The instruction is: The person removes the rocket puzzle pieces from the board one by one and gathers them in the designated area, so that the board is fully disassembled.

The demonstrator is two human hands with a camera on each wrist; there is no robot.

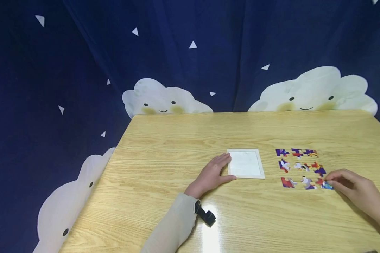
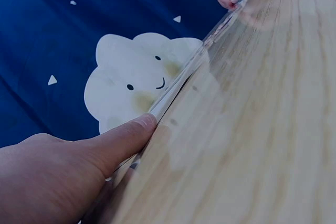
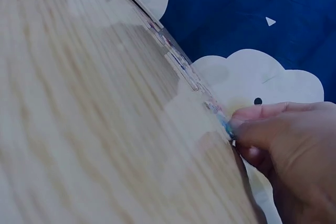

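A white square frame (image 1: 261, 168) with a pale inside lies flat on the wooden table. My left hand (image 1: 211, 174) rests at its left side, fingers on the upper left edge and thumb by the lower left corner. To the right of the frame, jigsaw puzzle pieces (image 1: 307, 183) lie in three rows, printed in purple, red, white and orange. At the lower right end of these rows, my right hand (image 1: 356, 188) pinches a blue puzzle piece (image 1: 327, 185) between thumb and forefinger. In the right wrist view, the fingertips hide part of this blue piece.
The light wooden table (image 1: 164, 147) ends at the back against a dark blue curtain (image 1: 177, 21) with white triangles and smiling clouds. A black strap with a small black device (image 1: 209, 218) sits on the left wrist. The tabletop reflects light near the front.
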